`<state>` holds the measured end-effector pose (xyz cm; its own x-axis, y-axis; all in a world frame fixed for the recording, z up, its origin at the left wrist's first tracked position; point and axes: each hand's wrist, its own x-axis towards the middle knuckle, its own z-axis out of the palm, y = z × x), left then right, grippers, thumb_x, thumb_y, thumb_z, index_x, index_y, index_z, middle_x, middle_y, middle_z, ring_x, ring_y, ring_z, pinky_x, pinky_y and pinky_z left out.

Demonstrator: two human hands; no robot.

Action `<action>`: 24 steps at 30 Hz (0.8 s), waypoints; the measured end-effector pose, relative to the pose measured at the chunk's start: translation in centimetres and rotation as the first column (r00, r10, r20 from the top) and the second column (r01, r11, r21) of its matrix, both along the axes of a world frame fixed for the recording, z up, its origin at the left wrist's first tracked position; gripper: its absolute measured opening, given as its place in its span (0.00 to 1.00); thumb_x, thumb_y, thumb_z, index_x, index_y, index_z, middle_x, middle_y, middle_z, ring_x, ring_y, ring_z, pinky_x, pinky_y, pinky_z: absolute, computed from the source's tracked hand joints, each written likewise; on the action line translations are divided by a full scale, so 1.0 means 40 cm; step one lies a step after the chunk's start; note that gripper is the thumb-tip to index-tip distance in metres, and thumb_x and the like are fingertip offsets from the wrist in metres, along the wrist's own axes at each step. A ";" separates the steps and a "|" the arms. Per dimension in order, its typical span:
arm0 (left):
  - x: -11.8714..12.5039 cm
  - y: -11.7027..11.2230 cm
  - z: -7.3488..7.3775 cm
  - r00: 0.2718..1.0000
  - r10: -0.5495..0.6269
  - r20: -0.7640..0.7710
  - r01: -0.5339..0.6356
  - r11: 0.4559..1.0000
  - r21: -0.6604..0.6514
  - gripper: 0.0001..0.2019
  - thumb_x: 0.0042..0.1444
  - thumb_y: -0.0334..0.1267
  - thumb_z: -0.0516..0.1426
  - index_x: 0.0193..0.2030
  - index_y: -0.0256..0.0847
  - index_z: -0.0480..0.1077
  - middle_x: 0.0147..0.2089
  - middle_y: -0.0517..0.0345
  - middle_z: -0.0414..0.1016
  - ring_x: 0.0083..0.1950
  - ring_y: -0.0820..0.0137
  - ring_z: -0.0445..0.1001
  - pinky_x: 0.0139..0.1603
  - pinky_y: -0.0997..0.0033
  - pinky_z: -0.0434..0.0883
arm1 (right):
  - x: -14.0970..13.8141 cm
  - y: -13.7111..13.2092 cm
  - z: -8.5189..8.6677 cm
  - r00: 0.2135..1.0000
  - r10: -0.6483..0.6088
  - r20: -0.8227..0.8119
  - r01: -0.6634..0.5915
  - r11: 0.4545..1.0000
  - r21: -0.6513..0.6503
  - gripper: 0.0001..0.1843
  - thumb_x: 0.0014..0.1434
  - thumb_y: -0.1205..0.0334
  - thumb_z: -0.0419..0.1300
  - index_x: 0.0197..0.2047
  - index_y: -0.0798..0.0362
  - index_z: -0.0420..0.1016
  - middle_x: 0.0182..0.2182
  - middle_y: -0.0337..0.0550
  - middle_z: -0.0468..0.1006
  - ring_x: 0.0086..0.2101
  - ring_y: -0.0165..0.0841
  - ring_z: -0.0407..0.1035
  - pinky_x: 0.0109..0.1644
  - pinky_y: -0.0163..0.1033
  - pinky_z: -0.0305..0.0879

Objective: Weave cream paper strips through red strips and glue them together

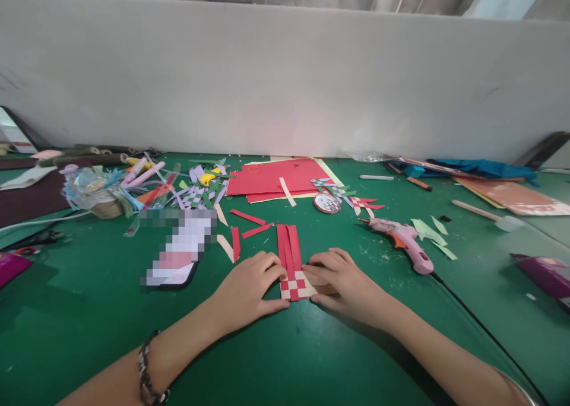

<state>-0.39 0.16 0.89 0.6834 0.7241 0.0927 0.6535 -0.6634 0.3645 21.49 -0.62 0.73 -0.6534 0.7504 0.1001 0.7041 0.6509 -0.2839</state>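
Note:
A small checkered weave of red and cream paper strips [294,285] lies flat on the green table in front of me. Its loose red strips [289,246] point away from me, side by side. My left hand [253,284] pinches the left edge of the weave between thumb and fingers. On the opposite side, my right hand [342,281] is closed over the cream strip ends, thumb low and fingers above. Those cream ends are partly hidden under my right fingers. Loose red strips [247,217] and a cream strip [225,247] lie just beyond my left hand.
To the right sits a pink glue gun [403,240] with its black cord trailing toward me. A phone [182,254] is at left. Red paper sheets [280,177], a round decorated piece [326,202] and purple-green scraps [196,195] lie farther back, before a grey partition [285,79].

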 end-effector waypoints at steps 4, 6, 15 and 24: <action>-0.001 -0.002 -0.005 0.998 -0.049 0.034 0.049 0.999 0.023 0.22 0.53 0.43 0.55 0.53 0.38 0.59 0.53 0.50 0.65 0.52 0.61 0.64 0.49 0.62 0.65 | -0.001 0.000 0.001 1.000 0.011 -0.007 -0.011 1.000 -0.003 0.19 0.54 0.60 0.54 0.50 0.50 0.65 0.41 0.46 0.69 0.43 0.35 0.62 0.50 0.47 0.55; 0.000 -0.005 -0.008 0.996 -0.092 0.006 0.092 0.996 0.022 0.24 0.56 0.43 0.53 0.58 0.38 0.54 0.58 0.49 0.61 0.58 0.61 0.59 0.54 0.59 0.60 | -0.001 0.000 -0.001 1.000 0.022 0.002 -0.022 1.000 0.003 0.19 0.54 0.60 0.54 0.51 0.50 0.65 0.41 0.46 0.68 0.42 0.35 0.62 0.49 0.46 0.56; 0.002 -0.012 -0.018 0.966 -0.193 -0.172 0.183 0.980 -0.072 0.26 0.61 0.46 0.43 0.64 0.40 0.42 0.66 0.53 0.42 0.65 0.63 0.43 0.61 0.50 0.45 | 0.008 -0.001 -0.002 0.997 -0.048 -0.055 0.045 0.997 -0.070 0.22 0.55 0.56 0.53 0.53 0.50 0.60 0.47 0.49 0.66 0.46 0.37 0.60 0.48 0.46 0.58; -0.014 -0.020 -0.005 0.932 -0.335 -0.140 0.318 0.939 -0.132 0.34 0.56 0.58 0.42 0.64 0.41 0.41 0.66 0.50 0.42 0.65 0.59 0.43 0.62 0.50 0.42 | 0.008 0.010 -0.004 0.987 -0.157 -0.044 0.153 0.986 -0.072 0.11 0.57 0.62 0.49 0.43 0.50 0.66 0.42 0.46 0.69 0.43 0.35 0.63 0.43 0.43 0.55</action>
<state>-0.96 -0.62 0.71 0.8832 0.4583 -0.0997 0.4619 -0.8132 0.3539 21.83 -0.24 0.58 -0.5243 0.8483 0.0744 0.7790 0.5131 -0.3605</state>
